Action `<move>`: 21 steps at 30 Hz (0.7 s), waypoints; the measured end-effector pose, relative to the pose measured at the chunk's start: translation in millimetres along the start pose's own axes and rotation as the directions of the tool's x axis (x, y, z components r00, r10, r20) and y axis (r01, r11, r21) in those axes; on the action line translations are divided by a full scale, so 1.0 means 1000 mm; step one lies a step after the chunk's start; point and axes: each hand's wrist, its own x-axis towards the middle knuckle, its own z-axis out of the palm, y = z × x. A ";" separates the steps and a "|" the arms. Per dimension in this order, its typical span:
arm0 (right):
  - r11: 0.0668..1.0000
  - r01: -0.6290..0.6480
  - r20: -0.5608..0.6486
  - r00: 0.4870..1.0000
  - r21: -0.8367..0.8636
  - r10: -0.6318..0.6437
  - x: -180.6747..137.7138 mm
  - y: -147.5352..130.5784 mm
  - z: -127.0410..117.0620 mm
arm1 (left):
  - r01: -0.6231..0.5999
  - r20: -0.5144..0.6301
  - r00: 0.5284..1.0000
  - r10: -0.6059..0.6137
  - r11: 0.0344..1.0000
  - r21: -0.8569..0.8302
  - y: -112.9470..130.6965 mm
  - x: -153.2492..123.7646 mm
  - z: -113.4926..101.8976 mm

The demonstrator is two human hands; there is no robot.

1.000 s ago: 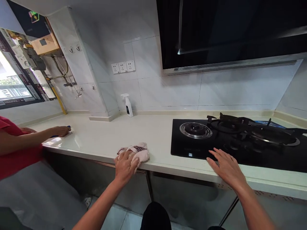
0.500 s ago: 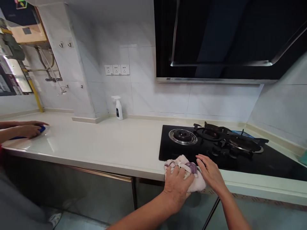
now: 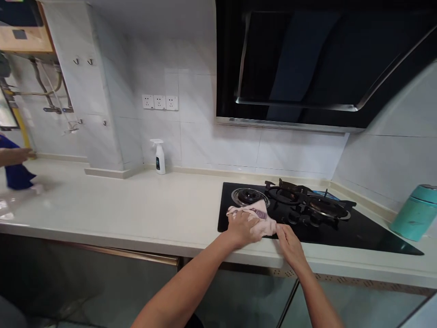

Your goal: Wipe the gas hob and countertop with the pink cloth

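A pale pink cloth (image 3: 262, 224) with a purple pattern lies bunched over the front left edge of the black gas hob (image 3: 344, 238). My left hand (image 3: 241, 228) presses on it from above, fingers curled into the fabric. At the cloth's right end, my right hand (image 3: 288, 242) pinches its edge between thumb and fingers. Just behind the cloth is the left burner (image 3: 250, 196), its ring partly covered. Dark pan supports (image 3: 309, 200) are stacked on the hob to the right.
A white spray bottle (image 3: 160, 157) stands by the back wall. The range hood (image 3: 293, 68) overhangs the hob. A turquoise container (image 3: 416, 213) sits at the right. At the far left, another person's hand (image 3: 13, 156) holds a dark blue cloth (image 3: 18, 175) over the counter (image 3: 112, 205).
My left hand has moved the pink cloth from the counter's front edge onto the hob. My right hand has taken hold of its end. The other person's blue cloth has been lifted. The view shifted right.
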 end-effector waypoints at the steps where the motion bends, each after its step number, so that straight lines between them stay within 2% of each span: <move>1: 1.000 0.012 0.010 1.000 -0.008 -0.012 -0.001 -0.001 0.000 | -0.009 0.031 0.999 0.009 1.000 -0.009 -0.004 -0.004 0.004; 4: 0.999 0.035 0.014 0.999 -0.027 -0.035 -0.003 0.001 -0.002 | 0.000 0.048 0.999 0.003 0.998 -0.059 -0.023 -0.023 0.005; 8: 0.998 0.026 -0.065 0.997 -0.058 -0.030 -0.003 0.002 -0.001 | 0.108 0.005 0.994 -0.108 0.993 -0.041 -0.064 -0.058 -0.014; 10: 0.992 0.025 -0.154 0.987 -0.121 -0.044 0.001 -0.006 0.004 | 0.186 -0.053 0.981 -0.185 0.982 0.016 -0.083 -0.074 -0.025; 12: 0.970 0.076 -0.159 0.981 -0.230 -0.114 0.007 -0.025 0.015 | 0.255 -0.087 0.965 -0.249 0.965 0.061 -0.096 -0.086 -0.033; 14: 0.928 0.146 -0.015 0.987 -0.344 -0.161 0.016 -0.050 0.032 | 0.279 -0.091 0.958 -0.272 0.957 0.079 -0.099 -0.091 -0.037; 16: 0.885 0.154 0.203 0.977 -0.440 -0.070 0.026 -0.076 0.052 | 0.265 -0.079 0.963 -0.258 0.961 0.085 -0.097 -0.093 -0.038; 19: 0.825 0.120 0.418 0.896 -0.552 0.150 0.040 -0.108 0.084 | 0.247 -0.069 0.968 -0.242 0.966 0.077 -0.093 -0.091 -0.035; 21: 0.827 0.161 0.499 0.852 -0.538 0.159 0.044 -0.122 0.102 | 0.254 -0.073 0.966 -0.249 0.965 0.062 -0.096 -0.090 -0.032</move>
